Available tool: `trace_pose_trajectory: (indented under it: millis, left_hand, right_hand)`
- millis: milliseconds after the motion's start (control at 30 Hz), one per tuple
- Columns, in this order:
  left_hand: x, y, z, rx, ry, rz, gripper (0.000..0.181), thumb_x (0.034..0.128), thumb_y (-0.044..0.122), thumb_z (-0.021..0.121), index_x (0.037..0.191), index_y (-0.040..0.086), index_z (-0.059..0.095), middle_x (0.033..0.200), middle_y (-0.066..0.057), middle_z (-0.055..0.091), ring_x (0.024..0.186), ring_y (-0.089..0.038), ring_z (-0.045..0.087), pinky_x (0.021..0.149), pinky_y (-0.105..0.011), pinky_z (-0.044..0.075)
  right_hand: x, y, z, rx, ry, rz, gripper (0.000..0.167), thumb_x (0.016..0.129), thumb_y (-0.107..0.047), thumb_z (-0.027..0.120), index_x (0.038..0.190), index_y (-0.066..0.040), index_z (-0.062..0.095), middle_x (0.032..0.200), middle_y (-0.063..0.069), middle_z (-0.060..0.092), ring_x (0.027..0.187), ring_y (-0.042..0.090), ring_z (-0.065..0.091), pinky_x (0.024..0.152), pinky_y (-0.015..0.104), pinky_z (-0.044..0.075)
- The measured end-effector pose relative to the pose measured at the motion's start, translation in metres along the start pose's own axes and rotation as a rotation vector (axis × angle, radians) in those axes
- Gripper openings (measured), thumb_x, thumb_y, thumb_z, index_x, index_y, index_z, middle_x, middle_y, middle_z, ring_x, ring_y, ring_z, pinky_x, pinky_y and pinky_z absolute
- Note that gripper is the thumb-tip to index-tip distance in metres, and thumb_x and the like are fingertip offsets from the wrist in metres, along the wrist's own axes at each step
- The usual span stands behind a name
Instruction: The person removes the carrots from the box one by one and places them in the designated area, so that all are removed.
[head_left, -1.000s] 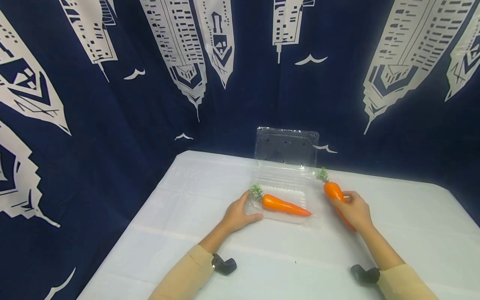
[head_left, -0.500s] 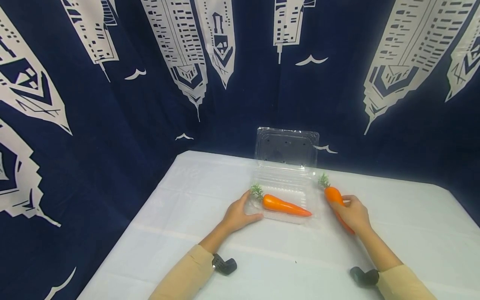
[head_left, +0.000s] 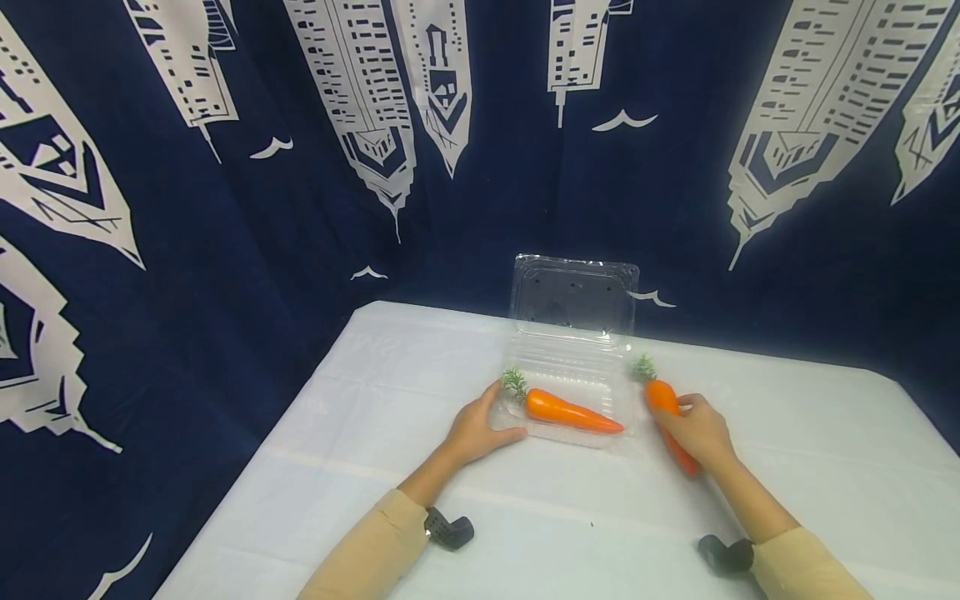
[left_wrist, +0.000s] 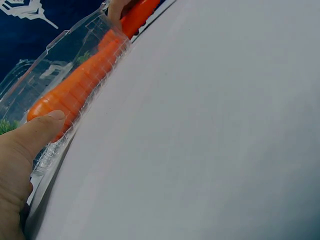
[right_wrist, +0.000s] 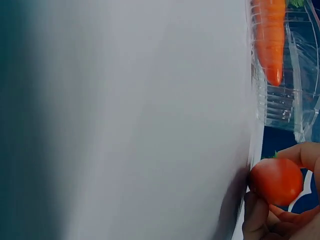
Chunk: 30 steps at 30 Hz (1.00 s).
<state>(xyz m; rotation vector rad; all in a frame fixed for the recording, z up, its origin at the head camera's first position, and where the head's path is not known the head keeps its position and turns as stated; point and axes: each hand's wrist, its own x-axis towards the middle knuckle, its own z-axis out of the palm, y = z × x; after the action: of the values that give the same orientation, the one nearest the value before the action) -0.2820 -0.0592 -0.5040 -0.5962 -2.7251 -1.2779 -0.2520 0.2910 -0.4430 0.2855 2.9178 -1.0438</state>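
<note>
An orange carrot (head_left: 573, 412) with a green leafy top lies in the base of a clear plastic clamshell container (head_left: 570, 437), whose lid (head_left: 573, 293) stands raised at the back. My left hand (head_left: 477, 429) holds the container at its left end. In the left wrist view its thumb (left_wrist: 50, 122) presses the front wall, while its other fingers are hidden. To the right of the container, my right hand (head_left: 699, 429) grips a second carrot (head_left: 662, 397) around its middle, leafy top pointing away. In the right wrist view this carrot (right_wrist: 277, 181) shows end-on, between thumb and fingers.
A white cloth (head_left: 525, 525) covers the table. Behind it hangs a dark blue curtain (head_left: 495, 217) printed with white buildings and birds. A dark wrist device (head_left: 450, 530) sits at the left cuff and another device (head_left: 726, 555) at the right one.
My right hand has shifted slightly left and nearer to me with its carrot, whose tip has swung left. The left hand, container and first carrot look unmoved.
</note>
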Motion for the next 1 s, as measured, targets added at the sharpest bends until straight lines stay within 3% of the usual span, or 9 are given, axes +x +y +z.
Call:
trace_pose_trajectory:
  millis: [200, 433, 733, 1000]
  left_hand:
    - [-0.0004, 0.001, -0.0001, 0.001, 0.0, -0.001, 0.093, 0.0797, 0.044, 0.079, 0.15, 0.003, 0.033, 0.149, -0.016, 0.043, 0.133, -0.034, 0.044, 0.108, -0.05, 0.038]
    - [-0.0007, 0.0019, -0.0008, -0.007, -0.005, -0.003, 0.094, 0.0798, 0.044, 0.079, 0.15, 0.003, 0.033, 0.15, -0.015, 0.041, 0.134, -0.033, 0.043, 0.109, -0.049, 0.036]
    - [-0.0001, 0.0007, -0.0007, -0.007, -0.011, -0.007, 0.094, 0.0798, 0.045, 0.079, 0.15, 0.002, 0.033, 0.149, -0.016, 0.042, 0.134, -0.033, 0.043, 0.109, -0.048, 0.037]
    - [-0.0004, 0.0013, -0.0009, -0.006, -0.01, -0.008, 0.094, 0.0797, 0.044, 0.079, 0.15, 0.002, 0.033, 0.149, -0.016, 0.041, 0.134, -0.033, 0.042, 0.109, -0.047, 0.036]
  right_hand:
    - [-0.0011, -0.0017, 0.0003, -0.005, -0.037, 0.016, 0.07, 0.094, -0.037, 0.054, 0.128, 0.021, 0.037, 0.112, 0.038, 0.055, 0.092, 0.043, 0.057, 0.079, 0.049, 0.053]
    - [-0.0016, -0.0024, 0.0001, -0.003, -0.05, 0.019, 0.069, 0.093, -0.036, 0.055, 0.128, 0.02, 0.036, 0.111, 0.038, 0.055, 0.086, 0.038, 0.056, 0.069, 0.041, 0.054]
    - [-0.0001, -0.0018, -0.0004, -0.016, -0.065, 0.033, 0.07, 0.094, -0.037, 0.055, 0.129, 0.02, 0.035, 0.112, 0.038, 0.054, 0.087, 0.038, 0.055, 0.071, 0.042, 0.054]
    - [0.0005, 0.0008, -0.0032, -0.027, -0.032, 0.007, 0.07, 0.094, -0.038, 0.057, 0.128, 0.02, 0.038, 0.113, 0.038, 0.055, 0.087, 0.039, 0.058, 0.07, 0.042, 0.054]
